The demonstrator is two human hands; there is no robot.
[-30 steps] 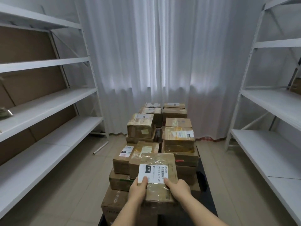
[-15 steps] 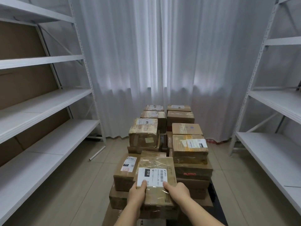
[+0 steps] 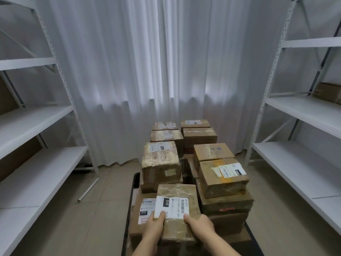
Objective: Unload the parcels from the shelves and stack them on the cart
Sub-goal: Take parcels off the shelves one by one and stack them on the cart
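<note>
You hold a taped parcel (image 3: 178, 209) low over the near end of the loaded cart (image 3: 127, 226).

Its white label faces up, and the box sits between your hands — your left hand (image 3: 154, 229) grips the near left corner with the thumb pressed on the label, your right hand (image 3: 200, 225) curls around the near right edge, thumb on top. Whether it rests on the boxes beneath you cannot tell. Just ahead stand the other stacked parcels (image 3: 222, 177), two rows deep toward the white curtain (image 3: 147, 71). White shelves (image 3: 36, 163) flank both sides — one brown box (image 3: 327, 92) sits on the right rack.
</note>
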